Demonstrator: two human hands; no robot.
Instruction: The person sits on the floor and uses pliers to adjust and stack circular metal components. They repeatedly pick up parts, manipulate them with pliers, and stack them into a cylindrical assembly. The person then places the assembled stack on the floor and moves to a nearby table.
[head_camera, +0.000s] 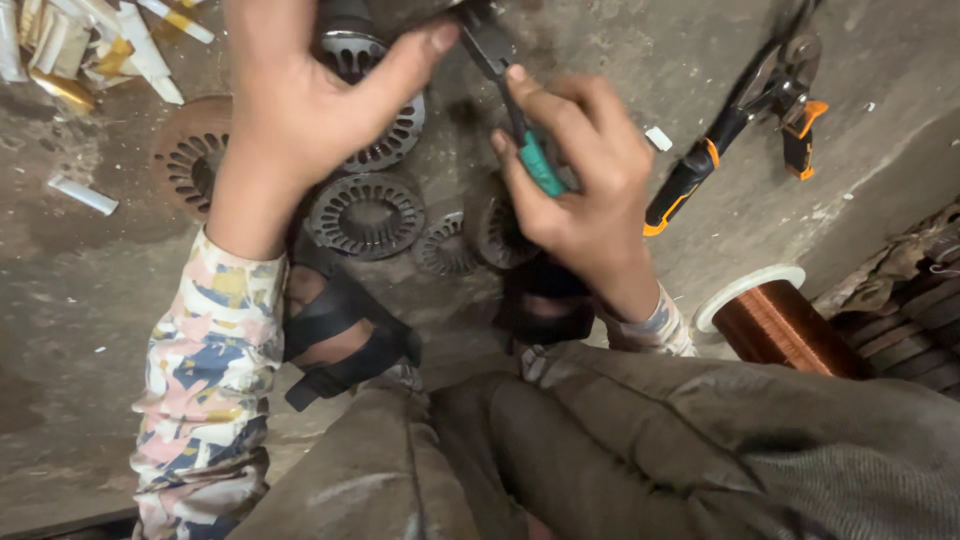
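My left hand (300, 105) reaches over a round slotted metal stator core (385, 140) at the top, thumb stretched toward the black head of a tool. My right hand (585, 180) grips that tool, pliers with teal handles (535, 160), whose jaws point up to the frame's top edge. What the left fingers hold is hidden behind the hand. Below lie more slotted stator discs: a grey one (365, 215), a small one (445, 250) and a rusty one (190, 150) at left.
Black-and-orange pliers (730, 130) lie on the concrete floor at right. A spool of copper wire (785, 320) stands at lower right beside stacked metal parts (910, 300). Paper strips (90, 50) litter the top left. My sandalled feet (340, 340) and knees fill the bottom.
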